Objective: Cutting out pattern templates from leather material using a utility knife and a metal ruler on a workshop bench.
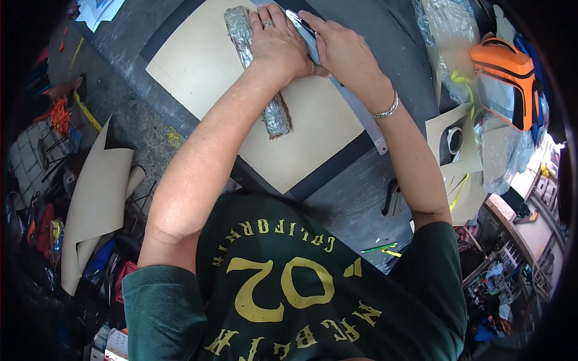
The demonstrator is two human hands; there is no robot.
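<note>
A beige paperboard sheet (319, 120) lies on a larger black sheet (328, 171) on the dark worktable. Along its right side runs a long metal ruler (368, 123). My left hand (280, 45) lies flat with fingers stretched forward, pressing down by the ruler, the thumb pointing right. My right hand (349, 57) is closed around a slim black-and-silver tool (299, 21) at the ruler's far end; whether it is a cutter or a pen I cannot tell. A bar wrapped in clear plastic (277, 120) rests on the beige sheet, partly under my left forearm.
An orange-and-grey bag (506, 81) and crumpled clear plastic (448, 36) sit at the right. A beige piece with a round hole (436, 138) lies near them. A dark handled tool (392, 198) is by my right elbow. Curled beige board (96, 198) stands at the left.
</note>
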